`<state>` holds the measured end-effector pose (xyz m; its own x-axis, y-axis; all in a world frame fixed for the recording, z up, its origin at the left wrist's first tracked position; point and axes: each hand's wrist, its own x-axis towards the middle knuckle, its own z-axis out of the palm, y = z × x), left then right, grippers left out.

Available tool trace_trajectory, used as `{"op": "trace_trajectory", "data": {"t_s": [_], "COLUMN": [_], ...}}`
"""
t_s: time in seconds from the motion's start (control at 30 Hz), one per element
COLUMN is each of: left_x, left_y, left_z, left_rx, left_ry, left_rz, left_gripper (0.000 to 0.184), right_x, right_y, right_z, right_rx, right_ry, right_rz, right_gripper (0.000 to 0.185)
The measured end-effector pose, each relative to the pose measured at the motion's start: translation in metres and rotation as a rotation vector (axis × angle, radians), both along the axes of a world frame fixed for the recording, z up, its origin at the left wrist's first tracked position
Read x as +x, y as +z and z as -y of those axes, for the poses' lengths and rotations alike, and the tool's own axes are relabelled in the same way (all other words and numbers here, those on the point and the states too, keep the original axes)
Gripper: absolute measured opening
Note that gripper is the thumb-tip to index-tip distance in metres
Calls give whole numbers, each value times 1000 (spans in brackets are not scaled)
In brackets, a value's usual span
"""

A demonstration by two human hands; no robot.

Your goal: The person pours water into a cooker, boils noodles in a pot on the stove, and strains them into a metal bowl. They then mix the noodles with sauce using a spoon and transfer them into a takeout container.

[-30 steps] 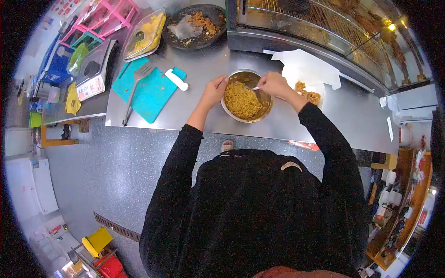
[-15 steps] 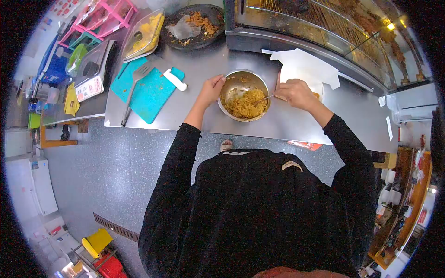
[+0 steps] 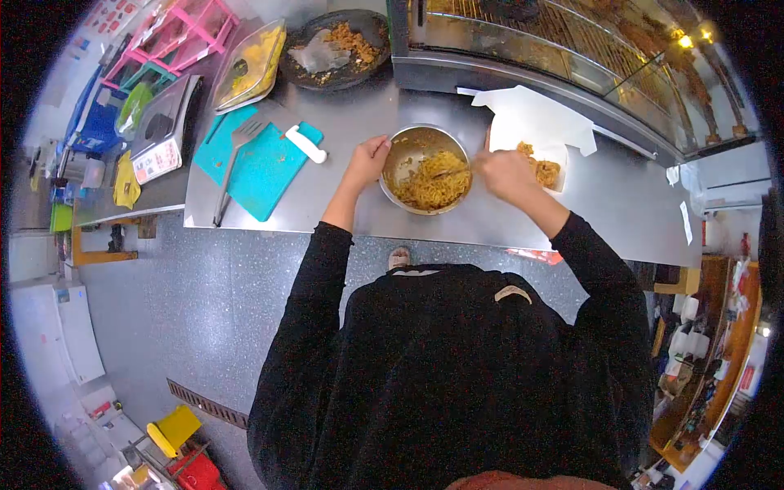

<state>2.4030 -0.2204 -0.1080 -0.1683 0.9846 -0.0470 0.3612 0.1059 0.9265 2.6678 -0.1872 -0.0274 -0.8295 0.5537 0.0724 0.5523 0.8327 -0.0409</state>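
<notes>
A round metal bowl (image 3: 394,193) stands near the front edge of the steel counter. Yellow-brown noodles (image 3: 433,183) lie in its right and lower part, and the sauce-stained inside shows at the upper left. My left hand (image 3: 369,159) is closed on the bowl's left rim. My right hand (image 3: 505,174), slightly blurred, is closed on a thin utensil (image 3: 452,172) whose end is in the noodles. Just behind my right hand is an open white paper box (image 3: 531,121) with fried brown pieces (image 3: 544,170) in it.
Left on the counter (image 3: 343,110) lie a teal cutting board (image 3: 265,175), a slotted spatula (image 3: 231,167) and a white-handled tool (image 3: 306,144). Farther back are a dark round pan (image 3: 359,77), a lidded tray of yellow food (image 3: 253,69), and a glass display case (image 3: 563,57). A scale (image 3: 159,159) stands far left.
The noodles have shifted about in the bowl, leaving its upper left side exposed. My right hand moved right, then slightly back left, with the utensil. My left hand stays at the rim.
</notes>
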Motion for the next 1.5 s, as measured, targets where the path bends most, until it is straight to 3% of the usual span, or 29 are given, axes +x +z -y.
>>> {"op": "trace_trajectory", "data": {"t_s": [0.07, 0.17, 0.3, 0.47, 0.57, 0.8, 0.9, 0.97, 1.0, 1.07, 1.1, 1.17, 1.2, 1.27, 1.4, 1.47, 1.5], "left_x": [7, 7, 3, 14, 10, 4, 5, 2, 3, 6, 6, 6, 5, 1, 1, 7, 4], "left_y": [9, -5, -3, 8, 2, 5, -4, -14, -11, -5, -5, -10, -16, -25, -12, 12, 1], "left_z": [2, -4, -3, 2, 0, -2, -6, -11, -11, -10, -11, -12, -13, -16, -13, -8, -10], "left_rx": [-13, 112, 92, 74, 0, -136, -8, 218, 219, 51, 53, 64, 63, 139, 73, -235, -233], "left_ry": [10, 51, 70, 73, 73, 74, 98, 65, 64, 81, 80, 104, 109, 126, 66, 71, 76], "left_rz": [36, -21, -66, -4, 27, 76, 28, -22, -25, 181, 181, 130, 132, 39, 0, 67, 67], "left_gripper": [34, 32, 31, 31, 31, 34, 32, 33, 33, 34, 34, 34, 34, 34, 34, 34, 34], "right_x": [-8, -26, -26, -31, -43, -42, -40, -38, -36, -29, -28, -26, -28, -33, -31, -36, -40], "right_y": [9, -27, 13, -2, -3, -42, -52, -51, -49, -46, -33, 9, 21, 36, 8, 8, 4], "right_z": [-3, 10, 23, 12, 13, 1, -1, 2, 1, 0, 1, 4, 9, 21, 23, 12, 7], "right_rx": [98, 35, -7, -132, -71, -41, 6, 54, 55, 109, 111, 9, 8, -88, -98, -72, -70], "right_ry": [-175, -277, -227, -625, -690, -663, -598, -253, -253, 29, 29, -213, -209, -365, -421, -594, -589], "right_rz": [68, 64, -3, 129, 4, -219, -352, -462, -464, -343, -343, -104, -102, 198, 158, 63, 62], "right_gripper": [9, 9, 12, 13, 12, 11, 15, 14, 14, 15, 15, 13, 13, 12, 13, 14, 14]}}
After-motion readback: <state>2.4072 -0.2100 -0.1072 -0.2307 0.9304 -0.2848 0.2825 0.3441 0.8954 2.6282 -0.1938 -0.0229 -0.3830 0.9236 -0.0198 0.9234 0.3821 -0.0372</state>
